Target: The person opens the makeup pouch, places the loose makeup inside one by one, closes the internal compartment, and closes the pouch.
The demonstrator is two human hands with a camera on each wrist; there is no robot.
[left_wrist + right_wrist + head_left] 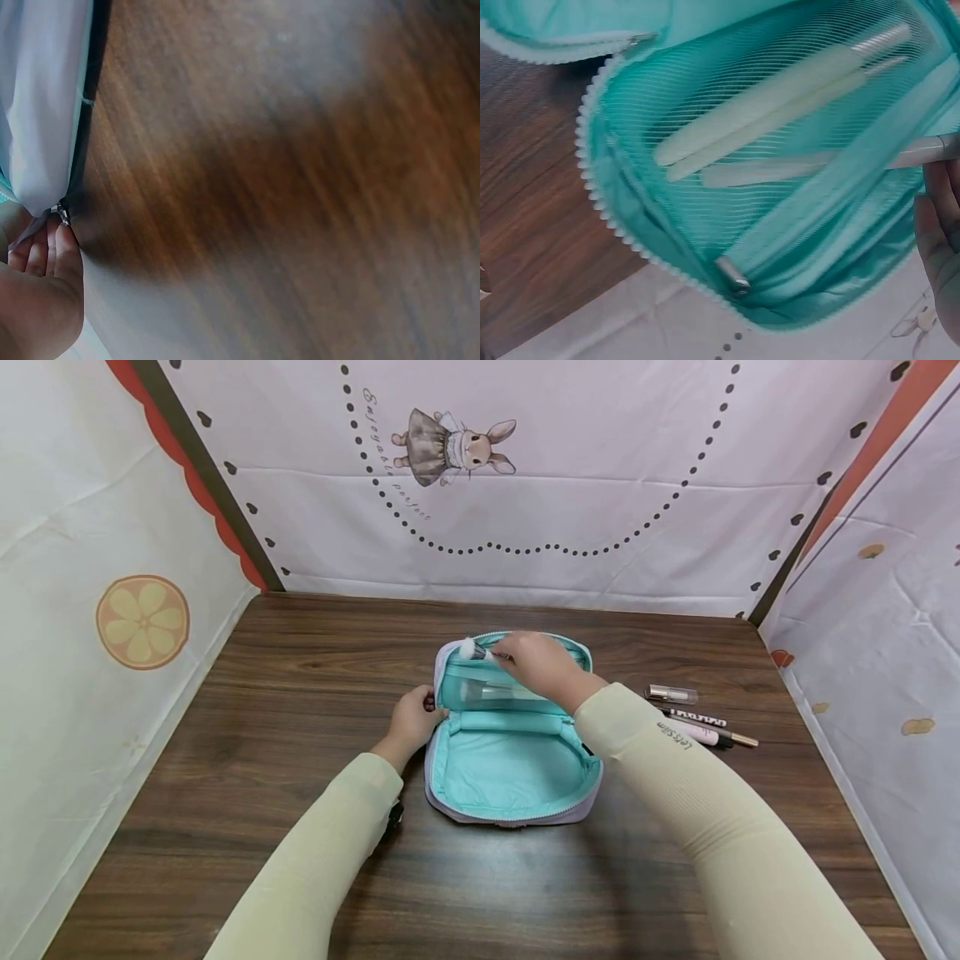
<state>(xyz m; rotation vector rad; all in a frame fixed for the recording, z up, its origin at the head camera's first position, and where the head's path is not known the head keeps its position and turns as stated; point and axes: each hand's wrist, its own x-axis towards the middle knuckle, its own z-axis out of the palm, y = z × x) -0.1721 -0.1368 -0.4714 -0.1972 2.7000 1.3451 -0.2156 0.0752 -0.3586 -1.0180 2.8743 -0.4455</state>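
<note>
sleeves point(315, 852) extend from seven and five o'clock; left hand point(409, 722) pinches pouch point(517, 772) at its nine, likely steadying it; right hand point(542, 664) pinches brush point(476, 651), handle point(761, 171) inside mesh pocket point(709, 82).

Looks like you're in some kind of makeshift tabletop booth, with creased, printed cloth walls point(615, 435) around a wood-grain table point(300, 693), a bunny print point(453, 447) and an orange-slice print point(142, 622) on them, but whether that's in a home or studio, can't tell.
</note>
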